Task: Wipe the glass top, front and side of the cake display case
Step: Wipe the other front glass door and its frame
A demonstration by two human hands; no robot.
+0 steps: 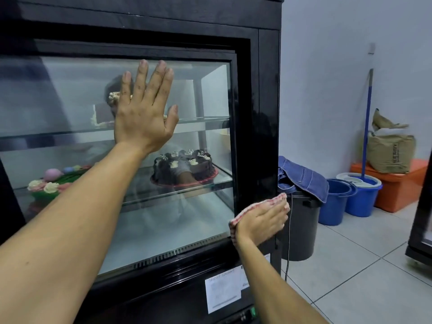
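The black-framed cake display case (266, 113) fills the left and middle of the view, its glass pane (70, 94) facing me. My left hand (145, 113) lies flat on the upper glass with fingers spread and holds nothing. My right hand (261, 223) presses a red-and-white checked cloth (254, 205) flat against the lower right part of the black frame, at the case's right edge. Inside, a chocolate cake (184, 167) sits on the middle glass shelf and a flower-decorated cake (49, 183) on the left.
Right of the case stands a black bin (301, 225) with denim jeans (304, 176) draped over it, then blue buckets (336, 202) and a mop (367, 118). An orange crate (397, 190) with a brown bag sits against the wall. Another black unit (420, 218) is at the right edge.
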